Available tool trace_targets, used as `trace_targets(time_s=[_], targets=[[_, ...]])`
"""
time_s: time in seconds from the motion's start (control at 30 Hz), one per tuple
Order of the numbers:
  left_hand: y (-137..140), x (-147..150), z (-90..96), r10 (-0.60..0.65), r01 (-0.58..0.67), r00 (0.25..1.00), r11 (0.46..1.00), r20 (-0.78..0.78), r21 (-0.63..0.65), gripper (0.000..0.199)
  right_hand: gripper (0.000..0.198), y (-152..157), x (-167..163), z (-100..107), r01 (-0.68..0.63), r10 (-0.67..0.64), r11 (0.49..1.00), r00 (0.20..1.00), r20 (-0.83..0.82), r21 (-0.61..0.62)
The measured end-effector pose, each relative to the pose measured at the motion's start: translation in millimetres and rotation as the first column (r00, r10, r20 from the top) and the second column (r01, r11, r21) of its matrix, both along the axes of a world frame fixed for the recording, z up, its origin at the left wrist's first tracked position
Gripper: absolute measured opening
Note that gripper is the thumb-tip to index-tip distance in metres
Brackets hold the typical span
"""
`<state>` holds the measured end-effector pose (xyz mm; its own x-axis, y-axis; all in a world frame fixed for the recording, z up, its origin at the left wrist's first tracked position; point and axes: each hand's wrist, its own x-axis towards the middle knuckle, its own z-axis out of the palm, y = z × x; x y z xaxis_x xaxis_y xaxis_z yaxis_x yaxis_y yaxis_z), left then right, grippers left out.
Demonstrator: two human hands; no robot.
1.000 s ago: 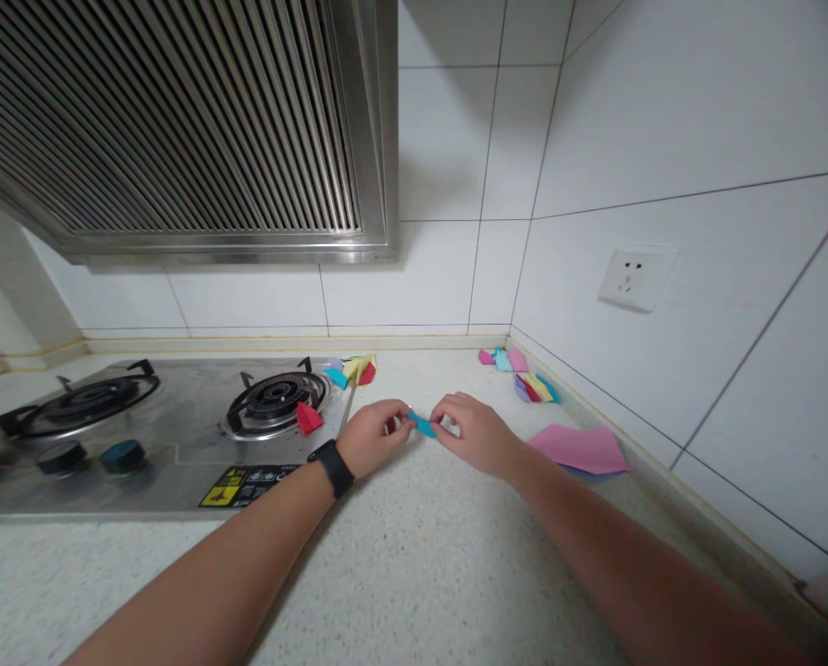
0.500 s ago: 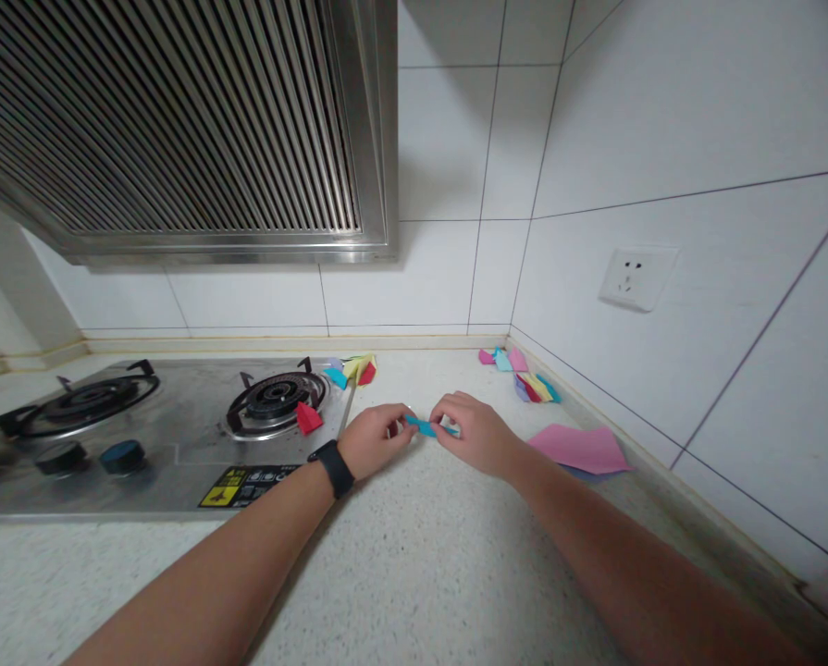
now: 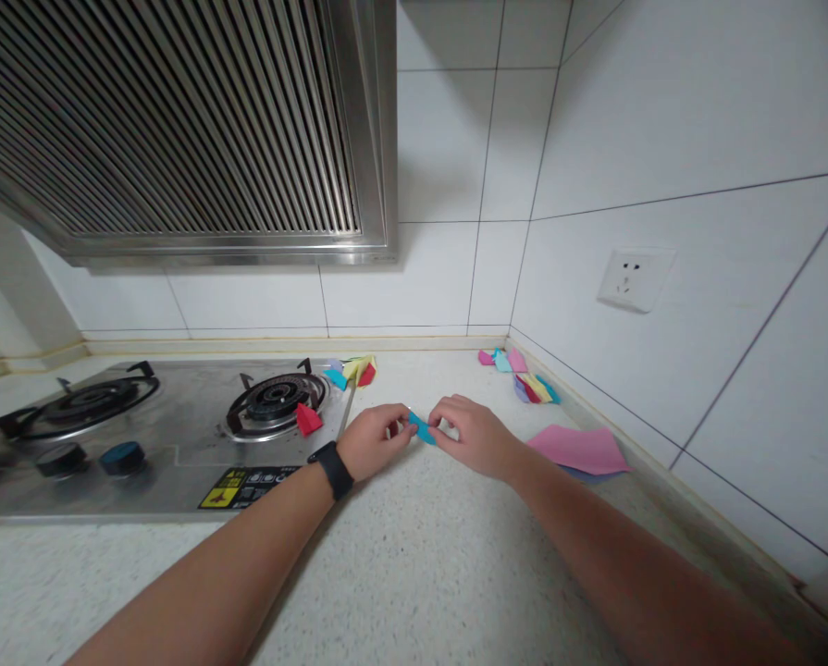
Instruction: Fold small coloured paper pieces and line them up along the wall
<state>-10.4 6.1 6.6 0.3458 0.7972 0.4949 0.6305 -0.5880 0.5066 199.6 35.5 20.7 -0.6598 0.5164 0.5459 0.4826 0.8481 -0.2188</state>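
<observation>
a small blue piece of paper (image 3: 423, 427) spans the gap between two bare hands over a pale, speckled worktop (image 3: 400, 564) in a kitchen corner. the left hand (image 3: 378, 433) has its grip pinched on one end, the right hand (image 3: 470, 435) its grip on the other; whether the paper touches the surface beneath cannot be told. it looks light, thin and soft enough to crease easily, unlikely to slip but apt to tear under a hard pull. a gentle hold by thumb and fingertip at the opposite ends seems best, leaving the middle free. a pink sheet (image 3: 580, 449) lies near the right forearm, while a red folded piece (image 3: 308, 419) sits against the nearer burner (image 3: 278, 398).
</observation>
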Motion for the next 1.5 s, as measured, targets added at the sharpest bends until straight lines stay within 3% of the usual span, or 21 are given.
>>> trace_targets(time_s=[0.3, 0.5, 0.67, 0.8, 1.07, 1.23, 1.5], targets=[[-2, 1, 1.7, -0.018, 0.019, 0.999, 1.0, 0.047, -0.02, 0.013, 0.004, -1, 0, 0, 0.016, -0.017, 0.999, 1.0, -0.023, -0.031], [-3, 1, 2.1, -0.032, 0.034, 0.999, 0.998, 0.039, -0.055, 0.015, 0.009, 5, -4, -4, -0.005, -0.031, 0.976, 0.987, -0.16, -0.219], [-3, 1, 0.8, -0.04, 0.041, 0.999, 0.996, 0.02, -0.074, 0.018, 0.018, 17, -5, -15, -0.098, -0.053, 0.886, 0.95, -0.309, -0.454], [-3, 1, 0.0, -0.05, 0.049, 0.999, 0.996, -0.011, -0.081, 0.018, 0.024, 23, -6, -20, -0.235, -0.071, 0.752, 0.9, -0.431, -0.616], [-3, 1, -1.5, -0.058, 0.053, 0.996, 0.996, -0.065, -0.066, 0.017, 0.029, 14, -8, -12, -0.454, -0.058, 0.56, 0.813, -0.58, -0.693], [-3, 0, -2.5, -0.065, 0.059, 0.994, 0.995, -0.085, -0.076, 0.018, 0.026, 12, -7, -11, -0.501, -0.048, 0.508, 0.796, -0.603, -0.701], [-2, 0, -2.8, -0.068, 0.061, 0.993, 0.996, -0.1, -0.069, 0.02, 0.027, 12, -7, -11, -0.478, -0.049, 0.497, 0.818, -0.573, -0.724]])
